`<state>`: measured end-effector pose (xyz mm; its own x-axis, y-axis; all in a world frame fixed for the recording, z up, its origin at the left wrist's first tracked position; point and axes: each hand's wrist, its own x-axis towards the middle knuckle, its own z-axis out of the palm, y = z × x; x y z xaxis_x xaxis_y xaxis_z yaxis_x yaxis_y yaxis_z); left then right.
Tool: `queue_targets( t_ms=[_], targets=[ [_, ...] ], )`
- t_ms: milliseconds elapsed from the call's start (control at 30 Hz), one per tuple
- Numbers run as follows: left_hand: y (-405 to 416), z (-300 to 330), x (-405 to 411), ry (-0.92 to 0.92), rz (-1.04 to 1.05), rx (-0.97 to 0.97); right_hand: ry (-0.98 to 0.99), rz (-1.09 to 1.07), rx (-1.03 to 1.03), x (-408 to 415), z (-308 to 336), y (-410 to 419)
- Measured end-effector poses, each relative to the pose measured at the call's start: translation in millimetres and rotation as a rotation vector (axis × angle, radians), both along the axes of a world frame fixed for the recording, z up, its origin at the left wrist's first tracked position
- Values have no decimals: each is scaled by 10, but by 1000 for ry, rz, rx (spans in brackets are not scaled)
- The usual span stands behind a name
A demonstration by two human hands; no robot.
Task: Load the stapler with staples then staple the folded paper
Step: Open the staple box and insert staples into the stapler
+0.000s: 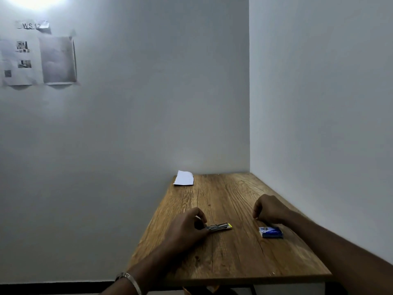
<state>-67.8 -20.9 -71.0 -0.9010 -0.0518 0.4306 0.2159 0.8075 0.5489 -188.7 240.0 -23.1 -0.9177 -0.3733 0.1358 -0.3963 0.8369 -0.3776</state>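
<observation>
Wood-grain table [229,252] set in a corner of pale grey walls, printed sheets [38,58] taped high on the left wall. Left hand [187,227] resting on the table, fingers [201,215] curled round the near end of a small grey metal stapler with a yellow tip [220,226]; stapler lying flat, tip pointing right, clear of the grip. Right hand [269,209] held loosely clenched, grasping nothing visible, knuckles down just behind a small blue staple box [271,232], apart from it. White folded paper [184,178] lying at the far left corner of the table, well apart from both hands. Metal bangle [129,278] on the left wrist.
</observation>
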Motion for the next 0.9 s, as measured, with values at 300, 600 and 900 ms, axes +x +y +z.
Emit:
queue_targets(
  t_ms=[300,600,900],
  targets=[
    [30,10,47,12,-17,-48,79,61,-92,81,25,83],
    [32,-3,63,6,12,-84,161,179,-256,472,-100,366],
    [80,15,143,182,102,-135,144,230,-253,712,-389,365]
  ],
)
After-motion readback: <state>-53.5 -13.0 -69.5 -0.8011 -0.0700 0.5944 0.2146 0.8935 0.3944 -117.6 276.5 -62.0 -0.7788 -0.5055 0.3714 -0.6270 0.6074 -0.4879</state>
